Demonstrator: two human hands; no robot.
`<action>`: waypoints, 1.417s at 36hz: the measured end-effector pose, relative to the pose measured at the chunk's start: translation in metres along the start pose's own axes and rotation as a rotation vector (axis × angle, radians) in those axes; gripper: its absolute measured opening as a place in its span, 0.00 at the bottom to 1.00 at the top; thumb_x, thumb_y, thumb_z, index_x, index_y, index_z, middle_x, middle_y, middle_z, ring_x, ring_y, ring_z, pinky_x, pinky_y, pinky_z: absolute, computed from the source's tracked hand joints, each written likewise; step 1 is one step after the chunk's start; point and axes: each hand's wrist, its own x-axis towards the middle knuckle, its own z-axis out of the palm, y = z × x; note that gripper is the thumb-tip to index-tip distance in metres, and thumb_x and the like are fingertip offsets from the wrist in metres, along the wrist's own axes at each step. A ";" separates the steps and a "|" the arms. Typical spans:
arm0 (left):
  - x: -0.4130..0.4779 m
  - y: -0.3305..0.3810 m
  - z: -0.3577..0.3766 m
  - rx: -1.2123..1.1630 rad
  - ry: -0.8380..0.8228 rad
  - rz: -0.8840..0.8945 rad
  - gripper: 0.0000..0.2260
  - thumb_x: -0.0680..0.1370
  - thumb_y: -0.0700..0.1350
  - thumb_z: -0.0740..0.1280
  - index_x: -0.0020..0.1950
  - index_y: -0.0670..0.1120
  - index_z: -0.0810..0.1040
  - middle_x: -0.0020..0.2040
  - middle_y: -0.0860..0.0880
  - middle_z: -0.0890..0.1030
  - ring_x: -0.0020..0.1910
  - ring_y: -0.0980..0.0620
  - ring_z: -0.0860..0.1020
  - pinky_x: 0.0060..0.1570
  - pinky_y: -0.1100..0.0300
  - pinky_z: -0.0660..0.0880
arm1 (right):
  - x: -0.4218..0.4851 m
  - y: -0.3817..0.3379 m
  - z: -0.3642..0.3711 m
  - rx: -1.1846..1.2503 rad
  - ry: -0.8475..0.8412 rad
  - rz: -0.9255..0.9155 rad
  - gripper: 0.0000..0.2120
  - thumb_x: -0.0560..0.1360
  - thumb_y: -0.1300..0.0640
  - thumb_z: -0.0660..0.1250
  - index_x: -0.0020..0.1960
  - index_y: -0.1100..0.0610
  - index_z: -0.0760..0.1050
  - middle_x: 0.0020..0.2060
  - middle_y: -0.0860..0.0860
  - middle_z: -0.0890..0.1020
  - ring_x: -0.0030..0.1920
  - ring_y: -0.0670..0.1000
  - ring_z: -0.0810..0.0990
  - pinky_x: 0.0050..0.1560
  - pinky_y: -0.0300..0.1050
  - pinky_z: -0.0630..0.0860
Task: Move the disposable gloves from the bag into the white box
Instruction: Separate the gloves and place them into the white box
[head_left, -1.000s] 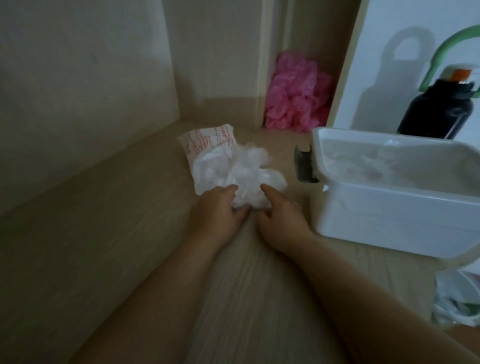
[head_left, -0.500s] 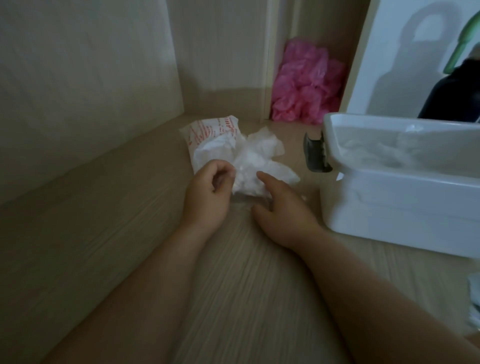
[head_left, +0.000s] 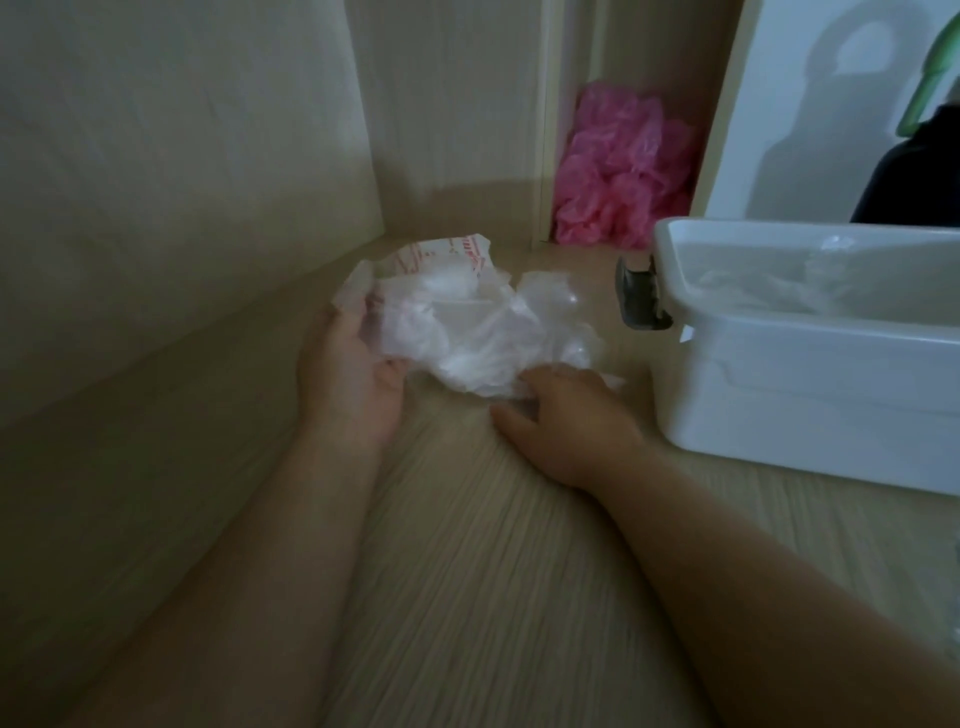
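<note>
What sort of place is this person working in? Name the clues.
Probably a home cupboard or shelf nook: pale wood-grain panels wall in the surface, a white box sits on it, and pink plastic bags are stuffed in a back corner.

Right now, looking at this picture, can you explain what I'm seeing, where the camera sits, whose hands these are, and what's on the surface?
There is no machine here. A person wears one camera on the head, looking forward and down at two bare hands. The left hand grips the edge of a clear bag with red print, stuffed with thin clear disposable gloves. The right hand rests on the wooden shelf with its fingers on the glove bundle's near edge. To the right stands an open white box with clear plastic already inside. Crumpled pink plastic sits in the back corner.
</note>
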 end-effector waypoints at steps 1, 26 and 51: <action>0.000 -0.001 0.000 0.019 0.021 -0.005 0.08 0.80 0.42 0.62 0.56 0.42 0.78 0.42 0.49 0.84 0.41 0.54 0.83 0.35 0.61 0.79 | -0.001 0.000 -0.001 0.098 0.055 0.009 0.19 0.78 0.44 0.60 0.63 0.53 0.73 0.59 0.52 0.76 0.60 0.55 0.74 0.58 0.47 0.71; -0.026 0.006 0.012 0.170 -0.399 -0.352 0.27 0.73 0.50 0.65 0.69 0.37 0.71 0.65 0.38 0.76 0.64 0.43 0.76 0.62 0.48 0.74 | -0.033 -0.026 -0.024 0.983 0.078 0.141 0.51 0.58 0.31 0.65 0.77 0.45 0.52 0.72 0.45 0.64 0.68 0.50 0.69 0.65 0.53 0.72; -0.028 -0.011 0.007 0.551 -0.429 -0.164 0.10 0.73 0.41 0.70 0.54 0.44 0.77 0.41 0.48 0.83 0.39 0.51 0.82 0.34 0.58 0.77 | -0.023 -0.013 -0.016 1.001 0.080 0.191 0.05 0.74 0.57 0.68 0.42 0.57 0.78 0.29 0.46 0.78 0.30 0.45 0.76 0.33 0.41 0.73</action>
